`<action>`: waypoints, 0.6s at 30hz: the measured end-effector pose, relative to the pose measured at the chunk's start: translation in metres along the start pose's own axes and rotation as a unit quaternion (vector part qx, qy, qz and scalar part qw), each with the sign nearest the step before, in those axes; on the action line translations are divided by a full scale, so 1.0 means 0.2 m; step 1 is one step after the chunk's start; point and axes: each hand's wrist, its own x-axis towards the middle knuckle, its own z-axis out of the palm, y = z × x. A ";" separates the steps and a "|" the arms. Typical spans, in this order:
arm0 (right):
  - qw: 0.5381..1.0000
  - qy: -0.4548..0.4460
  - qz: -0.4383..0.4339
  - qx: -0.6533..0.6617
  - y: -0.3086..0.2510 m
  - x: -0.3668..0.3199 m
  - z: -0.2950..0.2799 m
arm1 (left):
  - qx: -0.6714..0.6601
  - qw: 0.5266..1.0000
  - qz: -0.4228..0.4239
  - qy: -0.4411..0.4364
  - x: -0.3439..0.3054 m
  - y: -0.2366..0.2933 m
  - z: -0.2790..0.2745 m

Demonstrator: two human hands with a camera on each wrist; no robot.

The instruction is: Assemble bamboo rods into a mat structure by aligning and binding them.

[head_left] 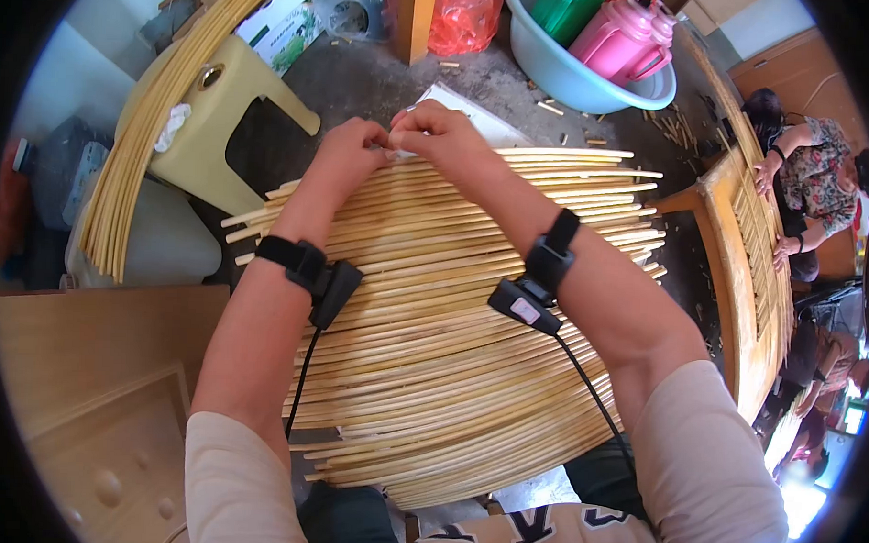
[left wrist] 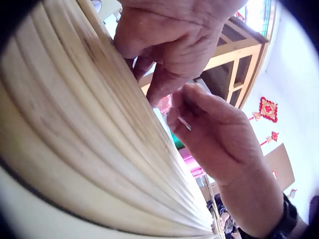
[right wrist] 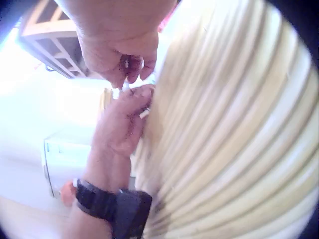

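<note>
Many thin pale rods [head_left: 433,300] lie side by side in a broad layer in front of the person. At its far edge the left hand [head_left: 351,154] and right hand [head_left: 444,138] meet, fingers bent. Between their fingertips shows a small white strand [right wrist: 125,86], which both appear to pinch; its ends are hidden. The left wrist view has the left hand [left wrist: 169,40] over the rods' edge [left wrist: 114,99] and the right hand [left wrist: 214,124] close beside it. In the right wrist view, the right hand [right wrist: 119,40] is above the left hand [right wrist: 119,119].
A bundle of long rods [head_left: 137,156] rests across a beige stool [head_left: 205,120] at left. Beyond the layer are a white board [head_left: 473,115] and a blue basin [head_left: 594,86] holding pink flasks. At right, another person [head_left: 821,170] touches a wooden frame [head_left: 727,253].
</note>
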 end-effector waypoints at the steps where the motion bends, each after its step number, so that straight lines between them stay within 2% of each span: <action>1: 0.992 -0.009 0.033 0.122 -0.04 0.00 -0.08 | -0.001 1.000 0.007 0.003 0.00 -0.03 -0.05; 3: 0.994 -0.014 0.006 0.105 -0.29 -0.07 -0.36 | -0.163 0.976 0.098 0.109 -0.04 -0.11 -0.17; 5: 0.997 0.053 0.006 0.050 -0.52 -0.19 -0.64 | -0.099 0.975 0.117 0.163 -0.09 -0.12 -0.37; 7: 0.998 0.042 0.036 0.032 -0.64 -0.34 -0.99 | -0.077 0.975 0.124 0.166 -0.24 -0.02 -0.52; 9: 0.992 0.070 0.085 0.060 -0.82 -0.57 -1.28 | -0.053 0.974 0.139 0.170 -0.43 0.05 -0.60; 11: 0.987 0.089 0.126 0.046 -1.04 -0.82 -1.45 | -0.065 0.988 0.072 0.122 -0.62 0.12 -0.64; 12: 0.988 0.095 0.116 0.045 -1.11 -0.95 -1.53 | -0.116 0.987 0.048 0.100 -0.73 0.17 -0.65; 13: 0.979 0.127 0.156 0.040 -1.17 -1.08 -1.59 | -0.164 0.983 0.024 0.079 -0.83 0.20 -0.65; 14: 0.967 0.157 0.197 0.038 -1.23 -1.19 -1.61 | -0.168 0.984 0.004 0.065 -0.92 0.20 -0.65; 15: 0.968 0.163 0.186 0.043 -1.29 -1.30 -1.60 | -0.171 0.984 -0.017 0.051 -1.00 0.19 -0.65; 18: 0.951 0.200 0.233 0.027 -1.40 -1.60 -1.54 | -0.210 0.978 -0.002 0.006 -1.28 0.22 -0.58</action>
